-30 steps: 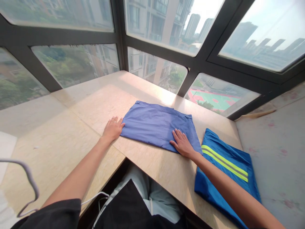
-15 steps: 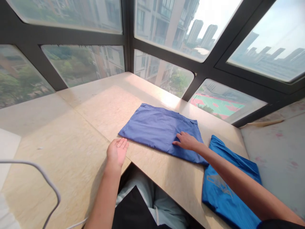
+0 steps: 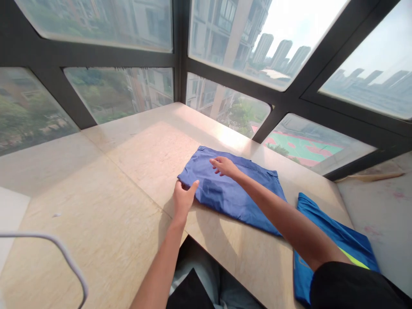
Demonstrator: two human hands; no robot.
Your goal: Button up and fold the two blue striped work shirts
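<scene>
A folded purplish-blue garment (image 3: 238, 189), with a stitched band and small tabs along its far edge, lies on the pale countertop. At its near-left corner my left hand (image 3: 183, 199) has the cloth between thumb and fingers; the fingers are partly hidden under the raised edge. My right hand (image 3: 223, 166) hovers above the left half of the garment, fingers apart and slightly bent, casting a shadow on the cloth. It holds nothing. Under my right forearm is a second folded garment (image 3: 334, 231), bright blue with a yellow-green stripe partly covered by the arm.
The stone-patterned countertop (image 3: 106, 206) has a cut-out in front of my body. A grey cable (image 3: 64, 253) curves across the near left. Dark-framed windows (image 3: 180, 56) border the far side, and a papered wall (image 3: 386, 206) stands at the right.
My left hand left the garment's side, turned palm up, and now takes its near-left corner, which is raised. My right hand lifted off the right part and moved left above the cloth.
</scene>
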